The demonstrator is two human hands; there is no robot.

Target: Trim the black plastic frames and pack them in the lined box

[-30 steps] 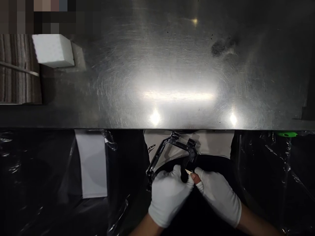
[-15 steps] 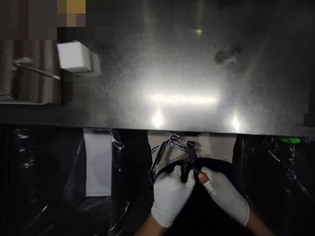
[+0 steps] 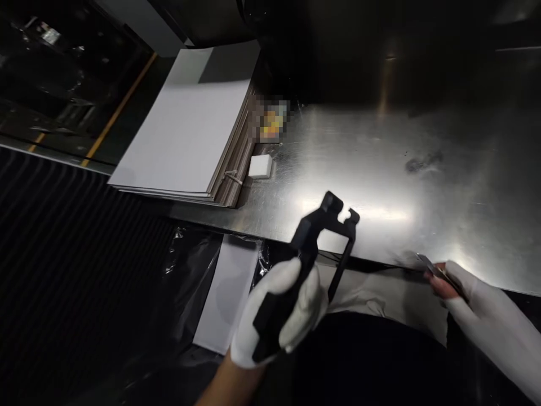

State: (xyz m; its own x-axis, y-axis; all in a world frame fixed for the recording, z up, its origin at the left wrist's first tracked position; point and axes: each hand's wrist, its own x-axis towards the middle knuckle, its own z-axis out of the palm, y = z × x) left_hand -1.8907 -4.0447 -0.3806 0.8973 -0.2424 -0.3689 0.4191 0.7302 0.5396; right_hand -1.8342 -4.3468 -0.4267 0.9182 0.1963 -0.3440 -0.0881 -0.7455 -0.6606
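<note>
Black plastic frame (image 3: 325, 237) clenched in left hand (image 3: 279, 316); right hand (image 3: 486, 316) pinches small blade (image 3: 426, 264) (bare fingertip exposed), slip could cut.

Black frame (image 3: 321, 237), white gloves, silvery table (image 3: 380, 169)

We are observing a black plastic frame (image 3: 315, 242) standing edge-on, tilted; a thin metal blade (image 3: 426, 264) pointing left.
</note>
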